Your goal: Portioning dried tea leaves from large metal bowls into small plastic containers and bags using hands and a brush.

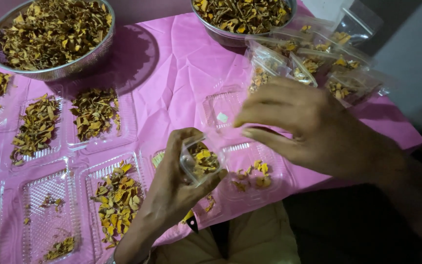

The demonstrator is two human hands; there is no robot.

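At the upper left of the frame a steel bowl point(50, 36) brims with dried yellow-brown flakes, resting on a pink tablecloth point(172, 68). Below it, along the left side, open clear plastic trays point(94, 117) lie in rows; some carry heaps of the flakes, while the lower-left tray point(47, 215) has only scraps.

Low in the centre, the left hand point(177, 188) is closed around a small clear container point(199, 164), fingers wrapped behind it and thumb pressing its front, holding it tilted above the table edge. The container is packed with the same yellow flakes. Just beside it, to the right and slightly higher, the right hand point(304, 127) hovers with fingers extended and loosely curved, half open, gripping nothing that I can make out; its fingertips point(250, 132) are near the container's upper rim but seem apart from it. Under that hand lies an open clamshell tray point(252, 168) with a few flakes.

Judging from this, the step in hand looks like filling or closing the small container. The next move would need the right hand to meet the rim squarely while the left keeps the container steady, lest the flakes spill.

At the upper right a second steel bowl point(242, 19) of flakes stands, with a pile of filled clear packets point(318, 63) beside it.
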